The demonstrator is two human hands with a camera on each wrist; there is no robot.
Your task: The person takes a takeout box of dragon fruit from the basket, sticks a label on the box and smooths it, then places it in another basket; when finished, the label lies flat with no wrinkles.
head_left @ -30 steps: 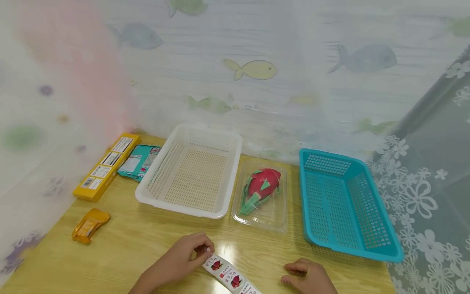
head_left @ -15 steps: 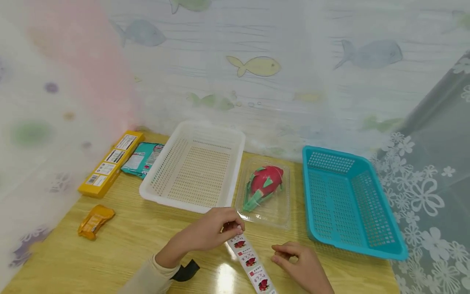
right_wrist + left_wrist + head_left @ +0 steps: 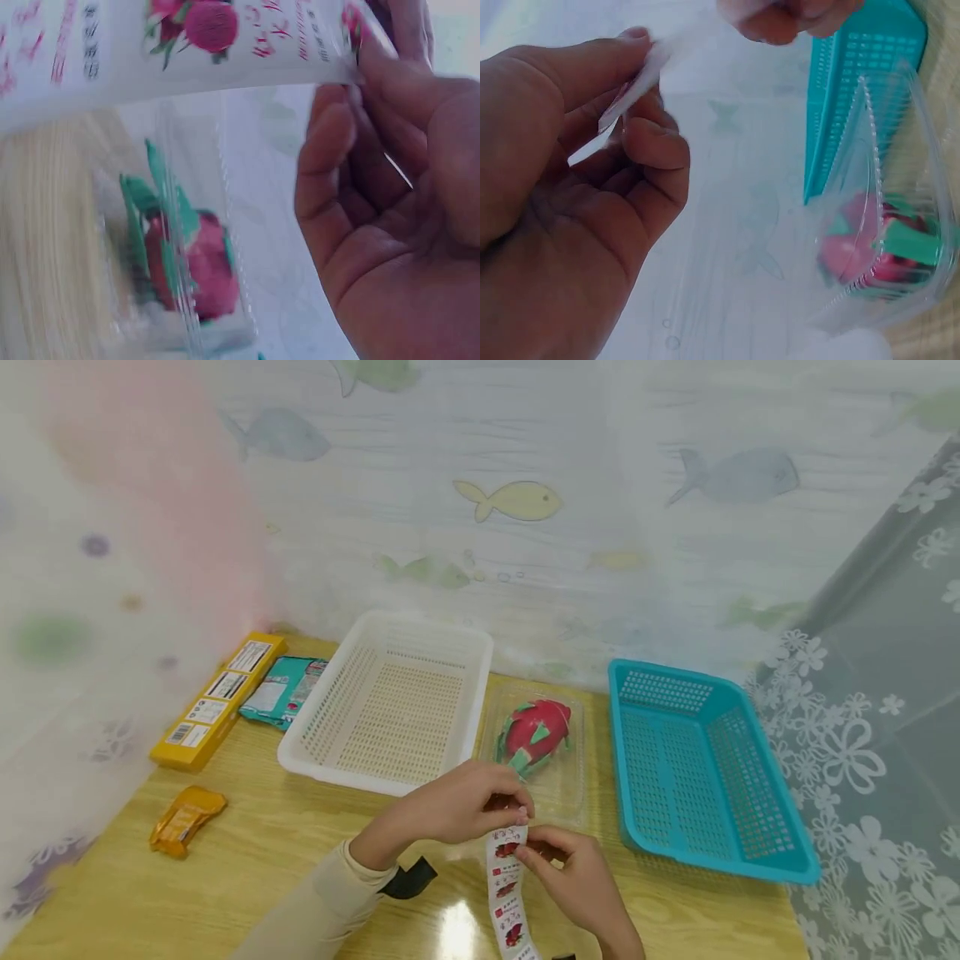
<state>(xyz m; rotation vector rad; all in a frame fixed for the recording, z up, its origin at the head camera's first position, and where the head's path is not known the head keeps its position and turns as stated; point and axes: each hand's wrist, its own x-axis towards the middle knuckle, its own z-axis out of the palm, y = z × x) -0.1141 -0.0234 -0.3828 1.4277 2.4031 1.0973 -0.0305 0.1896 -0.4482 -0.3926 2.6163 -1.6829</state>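
A strip of white stickers (image 3: 507, 902) printed with red dragon fruits hangs down toward the near table edge. My left hand (image 3: 467, 802) pinches its upper end between thumb and fingers, as the strip (image 3: 641, 84) in the left wrist view confirms. Just to the right, my right hand (image 3: 576, 878) pinches the strip's edge with thumb and forefinger; in the right wrist view the label strip (image 3: 112, 75) runs from those fingers to the left. Behind both hands a red dragon fruit (image 3: 538, 727) with green leaf tips lies in a clear plastic box (image 3: 573, 793), partly hidden by the left hand.
A white basket (image 3: 483, 693) stands left of the clear box, a teal basket (image 3: 667, 777) right of it. On the left lie a yellow carton (image 3: 217, 702), a teal packet (image 3: 279, 693) and an orange packet (image 3: 186, 820). A fish-print curtain (image 3: 517, 502) borders the wooden table (image 3: 247, 893).
My left hand has carried the strip's end right and away from me, toward the clear box. My right hand has moved left and up and now pinches the strip too.
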